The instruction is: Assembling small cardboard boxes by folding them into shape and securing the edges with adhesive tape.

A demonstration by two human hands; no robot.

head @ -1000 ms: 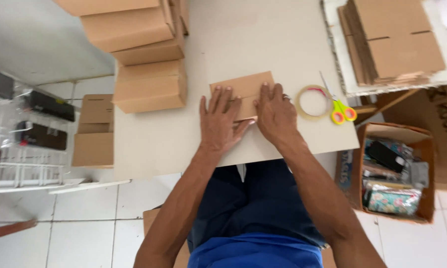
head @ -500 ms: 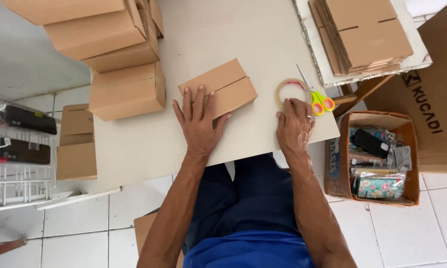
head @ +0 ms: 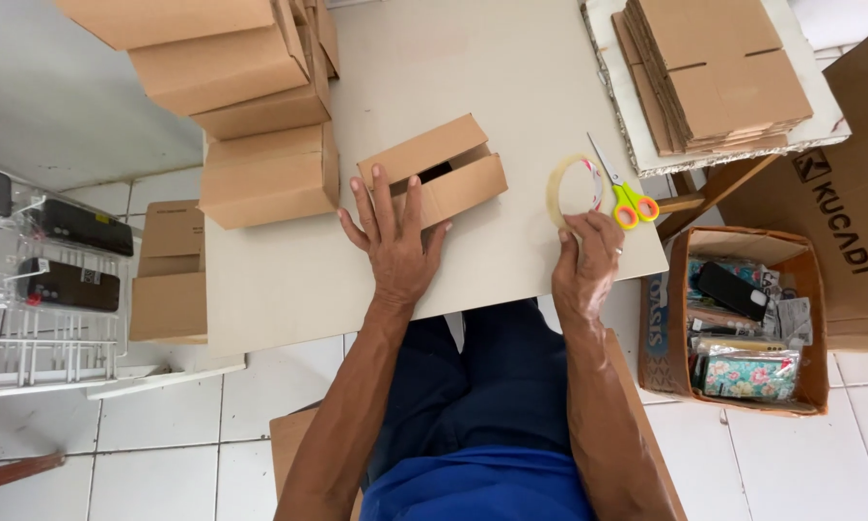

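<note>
On the pale tabletop (head: 473, 280), seen from the head camera, we find a small cardboard box (head: 434, 172) lying at an angle near the table's middle, its top flaps folded down but parted by a dark gap, with no tape visible across the seam. Our left hand (head: 395, 241) lies flat and spread, palm down, its fingertips pressing the near flap of the box without gripping it. Our right hand (head: 588, 265) is curled at the table's near right edge, its fingers closing on the rim of a roll of clear tape (head: 574, 191) that stands just above it; we judge this a light hold on the roll. Yellow-handled scissors (head: 625, 198) lie touching the roll's far side. To the left of the box we see a stack of assembled boxes (head: 251, 106), and at the upper right a pile of flat, unfolded box blanks (head: 718, 72) on a separate board. Beside the table on the right stands an open carton (head: 743, 318) holding phone cases and packets. We judge the work as partly advanced: the box is folded into shape, while sealing its flaps remains undone.
</note>
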